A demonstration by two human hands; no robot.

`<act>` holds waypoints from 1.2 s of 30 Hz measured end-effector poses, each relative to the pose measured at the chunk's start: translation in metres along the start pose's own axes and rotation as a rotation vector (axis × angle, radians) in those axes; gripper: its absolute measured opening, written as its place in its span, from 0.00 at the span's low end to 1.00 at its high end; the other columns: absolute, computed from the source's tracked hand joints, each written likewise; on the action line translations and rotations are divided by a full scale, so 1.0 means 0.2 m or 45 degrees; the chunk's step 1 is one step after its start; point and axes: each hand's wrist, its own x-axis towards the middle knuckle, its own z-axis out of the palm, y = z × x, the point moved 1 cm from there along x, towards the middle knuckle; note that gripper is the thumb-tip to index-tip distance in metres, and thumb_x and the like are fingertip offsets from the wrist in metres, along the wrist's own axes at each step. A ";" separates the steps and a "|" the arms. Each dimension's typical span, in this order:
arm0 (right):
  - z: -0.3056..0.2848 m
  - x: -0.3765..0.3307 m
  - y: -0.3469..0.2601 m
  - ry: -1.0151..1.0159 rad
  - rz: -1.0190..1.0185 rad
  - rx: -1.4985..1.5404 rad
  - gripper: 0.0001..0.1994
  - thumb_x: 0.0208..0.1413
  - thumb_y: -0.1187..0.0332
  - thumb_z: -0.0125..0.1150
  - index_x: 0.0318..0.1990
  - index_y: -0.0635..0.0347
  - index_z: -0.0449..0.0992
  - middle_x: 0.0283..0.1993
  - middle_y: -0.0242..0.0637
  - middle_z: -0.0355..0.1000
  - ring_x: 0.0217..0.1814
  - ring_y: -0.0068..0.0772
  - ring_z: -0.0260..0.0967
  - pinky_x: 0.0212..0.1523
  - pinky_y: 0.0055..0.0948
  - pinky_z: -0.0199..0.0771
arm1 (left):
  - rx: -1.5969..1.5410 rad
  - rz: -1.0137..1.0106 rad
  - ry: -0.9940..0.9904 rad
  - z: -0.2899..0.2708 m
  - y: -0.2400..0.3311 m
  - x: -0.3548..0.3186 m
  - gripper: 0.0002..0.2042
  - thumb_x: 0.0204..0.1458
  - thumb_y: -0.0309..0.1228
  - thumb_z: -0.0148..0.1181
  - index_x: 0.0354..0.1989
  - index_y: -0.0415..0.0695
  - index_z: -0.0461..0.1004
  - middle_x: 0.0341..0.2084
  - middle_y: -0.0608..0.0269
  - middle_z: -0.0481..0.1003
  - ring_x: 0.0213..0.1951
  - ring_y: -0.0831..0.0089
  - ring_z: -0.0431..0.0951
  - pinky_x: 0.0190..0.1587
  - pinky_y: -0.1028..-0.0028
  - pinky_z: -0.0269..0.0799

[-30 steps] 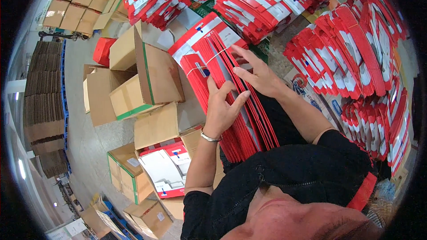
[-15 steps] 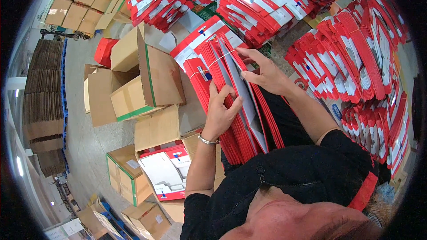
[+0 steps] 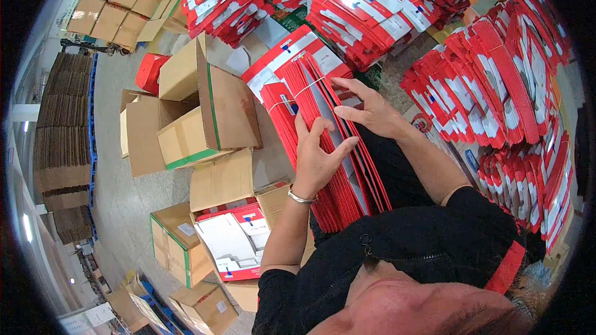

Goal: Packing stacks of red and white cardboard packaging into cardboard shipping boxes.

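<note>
A thick bundle of flat-folded red cartons (image 3: 332,195) leans upright against my lap, a thin white band (image 3: 308,88) round its upper part. Between the cartons a gap shows grey inner faces. My left hand (image 3: 318,152) rests across the bundle's top edges, thumb stretched away from the fingers. At the bundle's right side is my right hand (image 3: 372,110), thumb and fingers apart; the thumb tip touches carton edges just below the band. Beyond the bundle lies a red-and-white flat carton (image 3: 288,56).
An open brown box (image 3: 214,108) stands to the left. Nearer is a box holding red-and-white cartons (image 3: 230,239). Heaps of similar cartons (image 3: 372,6) lie ahead and to the right (image 3: 472,80). Brown cardboard sheets (image 3: 65,118) are stacked on a blue pallet at far left.
My left thumb has swung outward to the right, away from the fingers. My right hand has shifted slightly down, and the gap in the bundle has narrowed.
</note>
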 end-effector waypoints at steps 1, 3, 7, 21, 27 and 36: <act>0.00 0.00 0.00 0.002 -0.003 -0.001 0.29 0.57 0.65 0.60 0.65 0.59 0.59 0.58 0.40 0.64 0.56 0.32 0.65 0.54 0.33 0.69 | -0.001 -0.021 0.013 0.00 0.01 0.00 0.13 0.45 0.29 0.65 0.35 0.43 0.67 0.44 0.50 0.62 0.51 0.54 0.63 0.60 0.62 0.55; -0.01 -0.01 0.01 -0.008 0.023 0.052 0.29 0.57 0.65 0.60 0.65 0.60 0.59 0.58 0.39 0.64 0.56 0.31 0.65 0.54 0.32 0.69 | 0.015 -0.039 -0.028 -0.01 0.00 0.01 0.13 0.45 0.29 0.65 0.35 0.43 0.66 0.43 0.51 0.62 0.51 0.55 0.63 0.60 0.62 0.54; -0.05 0.00 -0.03 -0.001 0.036 0.092 0.30 0.56 0.64 0.61 0.63 0.69 0.59 0.58 0.46 0.66 0.54 0.33 0.67 0.55 0.32 0.69 | -0.060 -0.047 -0.030 -0.01 -0.04 -0.01 0.12 0.44 0.25 0.63 0.35 0.44 0.66 0.46 0.48 0.62 0.55 0.52 0.61 0.63 0.61 0.50; 0.04 0.00 -0.02 -0.005 -0.006 -0.033 0.29 0.56 0.64 0.61 0.63 0.63 0.60 0.59 0.44 0.63 0.56 0.36 0.66 0.54 0.36 0.69 | -0.005 -0.053 0.032 0.00 0.01 -0.01 0.19 0.44 0.38 0.70 0.35 0.43 0.66 0.52 0.39 0.60 0.57 0.45 0.61 0.61 0.57 0.57; -0.03 -0.01 0.00 0.002 0.033 0.020 0.28 0.57 0.68 0.58 0.64 0.64 0.60 0.57 0.43 0.66 0.55 0.34 0.66 0.56 0.34 0.68 | -0.001 -0.081 -0.031 -0.02 -0.04 -0.02 0.15 0.45 0.31 0.67 0.35 0.44 0.66 0.46 0.47 0.64 0.60 0.46 0.55 0.65 0.55 0.48; -0.07 0.00 -0.06 -0.142 0.148 0.140 0.27 0.56 0.75 0.55 0.64 0.63 0.59 0.59 0.43 0.64 0.59 0.36 0.64 0.60 0.33 0.64 | -0.279 -0.102 0.255 0.02 -0.13 -0.08 0.37 0.45 0.34 0.68 0.61 0.39 0.53 0.54 0.46 0.63 0.62 0.56 0.61 0.63 0.64 0.56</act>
